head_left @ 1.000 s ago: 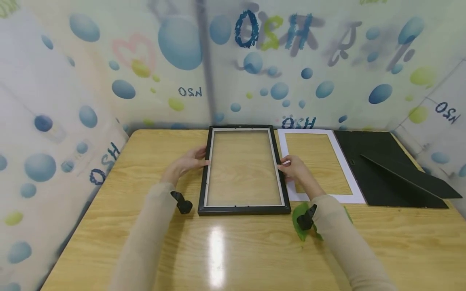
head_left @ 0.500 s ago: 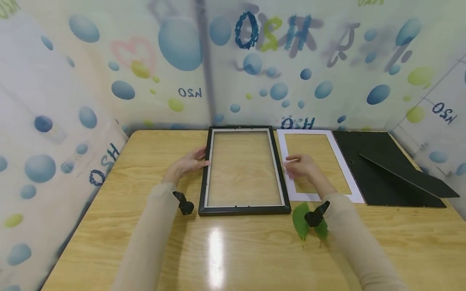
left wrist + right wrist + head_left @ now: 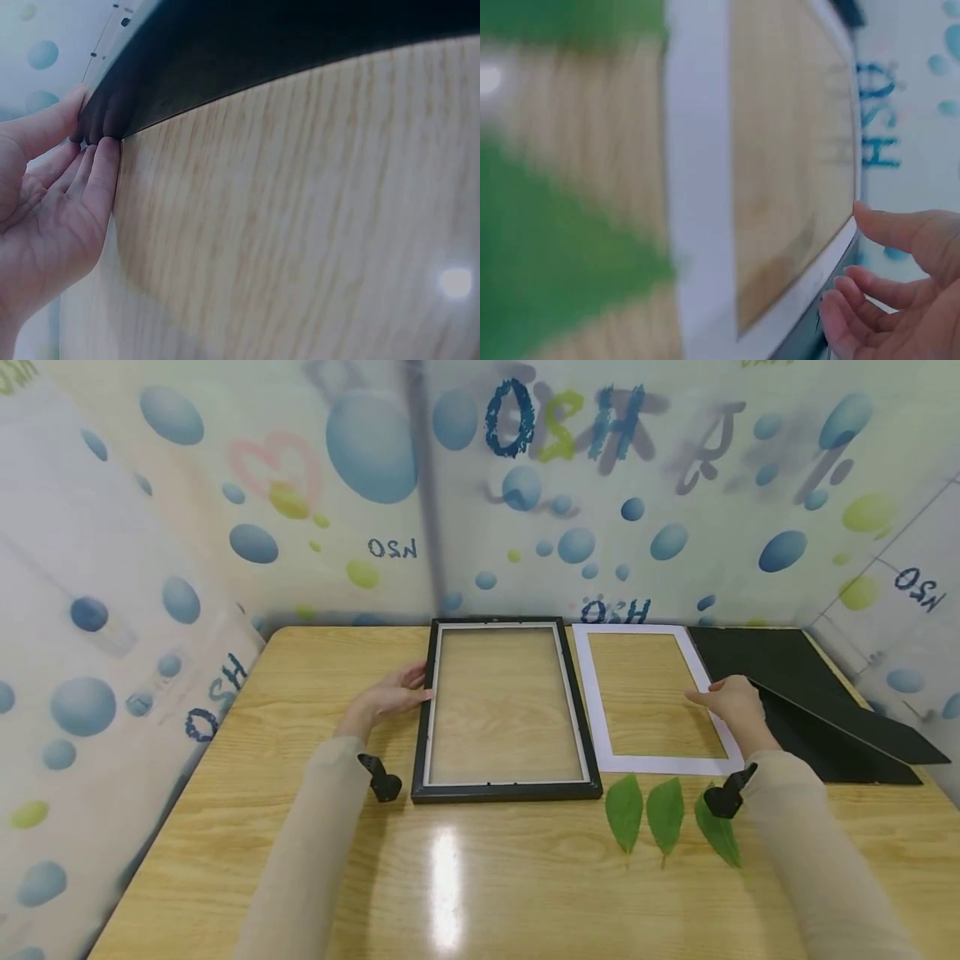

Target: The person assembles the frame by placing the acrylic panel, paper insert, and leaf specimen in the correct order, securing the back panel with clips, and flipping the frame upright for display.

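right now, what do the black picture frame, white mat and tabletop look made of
Black picture frame: perhaps painted wood or plastic; slight sheen on its edge.
White mat: probably matte card; thin, flat, evenly white.
Tabletop: glossy wood or wood-look laminate; grain and bright glare show.

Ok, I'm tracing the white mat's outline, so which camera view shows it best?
The head view: it shows the white mat nearly whole, with the right hand covering part of its right side. The right wrist view is closer but crops it at the picture's edges. The left wrist view shows none of it.
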